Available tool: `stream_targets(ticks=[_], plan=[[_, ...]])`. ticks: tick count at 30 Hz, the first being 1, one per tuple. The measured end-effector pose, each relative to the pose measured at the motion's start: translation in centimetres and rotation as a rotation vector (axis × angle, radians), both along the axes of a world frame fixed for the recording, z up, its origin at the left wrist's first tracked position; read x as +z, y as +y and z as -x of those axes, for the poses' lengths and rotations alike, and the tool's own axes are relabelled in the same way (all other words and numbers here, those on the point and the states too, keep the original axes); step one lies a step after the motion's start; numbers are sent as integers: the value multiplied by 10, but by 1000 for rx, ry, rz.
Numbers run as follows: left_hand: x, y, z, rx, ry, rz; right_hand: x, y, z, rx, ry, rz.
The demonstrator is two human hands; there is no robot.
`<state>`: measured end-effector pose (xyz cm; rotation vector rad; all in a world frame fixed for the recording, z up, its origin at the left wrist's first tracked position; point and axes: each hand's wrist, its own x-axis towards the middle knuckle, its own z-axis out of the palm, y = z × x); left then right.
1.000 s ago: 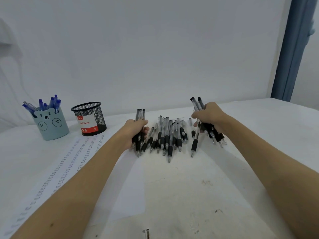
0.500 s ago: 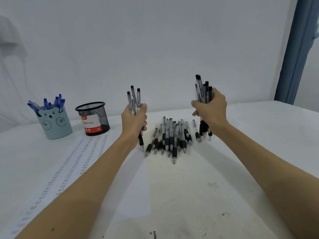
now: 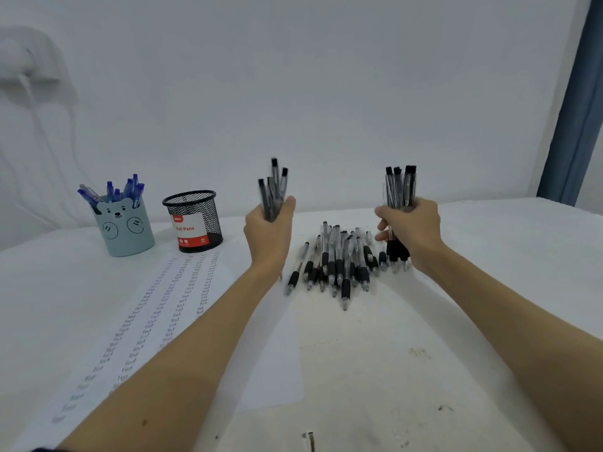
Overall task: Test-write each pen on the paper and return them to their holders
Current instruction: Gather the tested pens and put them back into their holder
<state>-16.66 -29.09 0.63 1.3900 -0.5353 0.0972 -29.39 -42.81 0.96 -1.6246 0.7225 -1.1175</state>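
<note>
My left hand [image 3: 268,229] grips a bunch of black pens [image 3: 272,190] upright; my right hand [image 3: 411,227] grips a second bunch [image 3: 400,185], tips near the worktop [image 3: 489,288]. Loose black pens [image 3: 339,262] lie between them. Mesh holder [image 3: 195,220], bear cup [image 3: 123,228] with blue pens [image 3: 112,192], and written paper [image 3: 156,308] sit left.

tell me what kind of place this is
Probably a plain desk set up for pen checking: two pen holders, a paper filled with rows of "Test", and a pile of black pens.
</note>
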Motion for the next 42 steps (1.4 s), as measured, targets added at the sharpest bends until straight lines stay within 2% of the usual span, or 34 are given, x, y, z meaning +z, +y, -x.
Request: stream_targets(ticks=[3, 7, 12, 17, 22, 25, 30, 35, 42], plan=[[-1, -1, 3, -37, -52, -32, 1, 0, 1, 22, -4, -44], [1, 0, 3, -30, -82, 6, 6, 1, 1, 42, -66, 0], [-3, -1, 1, -63, -43, -44, -2, 2, -3, 109, 31, -55], [-1, -3, 6, -43, -31, -20, 6, 5, -5, 86, -34, -124], [19, 4, 9, -93, 141, 75, 26, 18, -2, 82, -88, -89], [38, 8, 7, -192, 262, 107, 36, 36, -11, 242, -90, -140], [67, 36, -4, -196, 128, 21, 60, 73, -37, 401, -18, -222], [84, 79, -43, -74, 62, 12, 87, 103, -85, 491, -20, -275], [105, 99, -121, -3, 92, 169, 111, 128, -177, 503, -162, -233]])
